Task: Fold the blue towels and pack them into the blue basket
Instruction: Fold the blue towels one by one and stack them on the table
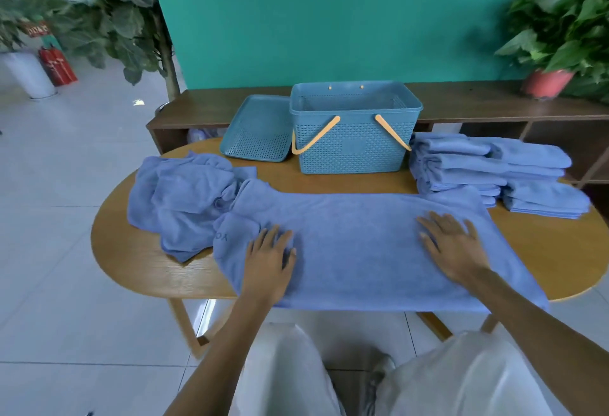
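Note:
A blue towel [356,244] lies spread flat across the front of the oval wooden table [131,260], its near edge hanging over the table's rim. My left hand [268,259] presses flat on its left part, fingers apart. My right hand [453,246] rests flat on its right part, fingers spread. A heap of unfolded blue towels [181,198] sits at the left. Two stacks of folded blue towels [494,171] stand at the right. The blue basket [354,148] with orange handles stands open at the back middle; I see nothing inside it.
The basket's blue lid [258,128] leans beside it on the left. A dark wooden shelf [494,109] runs behind the table, with a potted plant [560,43] at the right. A leafy tree [99,6] and red fire extinguishers [57,66] stand at the far left.

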